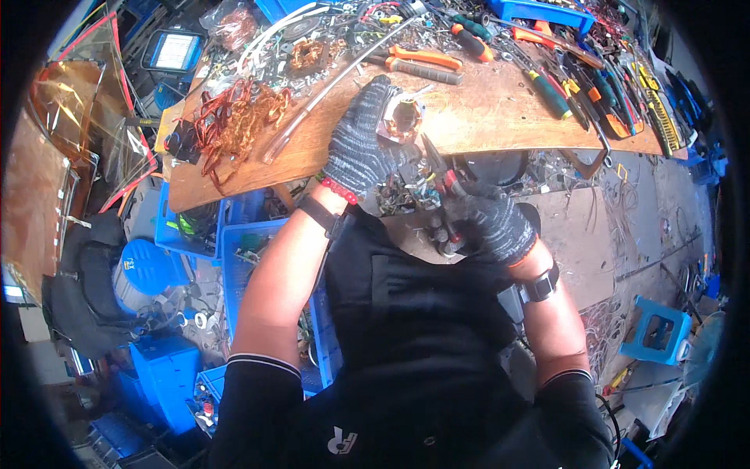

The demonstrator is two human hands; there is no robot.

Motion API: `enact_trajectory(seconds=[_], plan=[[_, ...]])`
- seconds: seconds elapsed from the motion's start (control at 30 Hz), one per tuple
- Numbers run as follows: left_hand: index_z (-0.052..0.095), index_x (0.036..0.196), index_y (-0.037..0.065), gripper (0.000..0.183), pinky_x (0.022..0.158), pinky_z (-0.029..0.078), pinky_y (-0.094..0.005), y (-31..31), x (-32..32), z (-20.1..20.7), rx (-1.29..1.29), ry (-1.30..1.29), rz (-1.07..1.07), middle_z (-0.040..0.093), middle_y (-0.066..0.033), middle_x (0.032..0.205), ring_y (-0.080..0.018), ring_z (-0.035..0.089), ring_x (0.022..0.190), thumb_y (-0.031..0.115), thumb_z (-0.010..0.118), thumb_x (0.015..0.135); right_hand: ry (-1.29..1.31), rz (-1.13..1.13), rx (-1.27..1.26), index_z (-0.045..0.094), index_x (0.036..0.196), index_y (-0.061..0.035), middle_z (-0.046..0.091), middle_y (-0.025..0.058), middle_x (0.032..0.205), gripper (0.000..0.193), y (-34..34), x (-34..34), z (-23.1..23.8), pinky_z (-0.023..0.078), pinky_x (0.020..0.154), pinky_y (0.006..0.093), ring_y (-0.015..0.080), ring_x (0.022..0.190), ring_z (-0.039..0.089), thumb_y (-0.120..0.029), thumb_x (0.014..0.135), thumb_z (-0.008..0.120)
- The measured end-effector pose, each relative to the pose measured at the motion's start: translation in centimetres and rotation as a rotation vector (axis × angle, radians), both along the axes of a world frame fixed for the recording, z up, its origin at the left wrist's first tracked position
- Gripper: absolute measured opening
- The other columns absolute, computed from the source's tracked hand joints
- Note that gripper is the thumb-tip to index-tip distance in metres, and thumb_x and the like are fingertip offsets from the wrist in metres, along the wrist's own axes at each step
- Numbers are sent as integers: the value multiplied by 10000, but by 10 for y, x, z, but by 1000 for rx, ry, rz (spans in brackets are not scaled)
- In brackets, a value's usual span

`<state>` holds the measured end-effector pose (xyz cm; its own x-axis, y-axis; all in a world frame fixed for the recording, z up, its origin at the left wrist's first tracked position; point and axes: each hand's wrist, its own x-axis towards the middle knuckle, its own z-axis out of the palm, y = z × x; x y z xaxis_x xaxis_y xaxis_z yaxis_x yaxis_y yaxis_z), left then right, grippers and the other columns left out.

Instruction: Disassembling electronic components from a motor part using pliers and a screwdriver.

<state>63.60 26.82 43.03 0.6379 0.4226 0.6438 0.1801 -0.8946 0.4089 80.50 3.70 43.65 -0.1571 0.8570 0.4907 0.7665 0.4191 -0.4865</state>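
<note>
My left hand (359, 144), in a grey knitted glove, is closed around the side of a small motor stator (405, 119). The stator has a pale metal frame, copper windings and a round hole in its middle, and it is held at the near edge of the wooden bench. My right hand (496, 223), gloved the same way, grips pliers (447, 181) with red handles and dark pointed jaws. Their tips point up toward the stator and stand a little apart from it. The fingers around the handles are partly hidden in shadow.
On the wooden bench (484, 117) lie a tangle of copper wire (234, 125), a long metal rod (336, 90), orange-handled pliers (426, 57) and several screwdrivers at the right. Blue crates (234, 258) stand below on the left. A blue stool (656, 332) is on the floor at right.
</note>
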Motion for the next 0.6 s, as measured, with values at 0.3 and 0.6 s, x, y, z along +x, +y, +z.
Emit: enact_trajectory(seconds=[0.3, 0.6], plan=[[448, 1491, -19, 903, 1176, 443, -424, -1, 3, 1, -2, 20, 0, 585, -166, 1431, -307, 559, 1361, 204, 931, 763, 469, -84, -135, 711, 1108, -72, 695, 102, 866, 177, -1, -2, -18, 539, 642, 358, 245, 711, 676, -144, 948, 687], [443, 1488, -23, 1032, 1171, 441, -424, 4, 2, 3, -252, -47, -93, 574, -175, 1418, -308, 550, 1352, 277, 990, 665, 1294, -181, -696, 705, 1191, -66, 596, -25, 699, 258, -9, -15, 5, 407, 475, 245, 54, 538, 539, -227, 999, 644]])
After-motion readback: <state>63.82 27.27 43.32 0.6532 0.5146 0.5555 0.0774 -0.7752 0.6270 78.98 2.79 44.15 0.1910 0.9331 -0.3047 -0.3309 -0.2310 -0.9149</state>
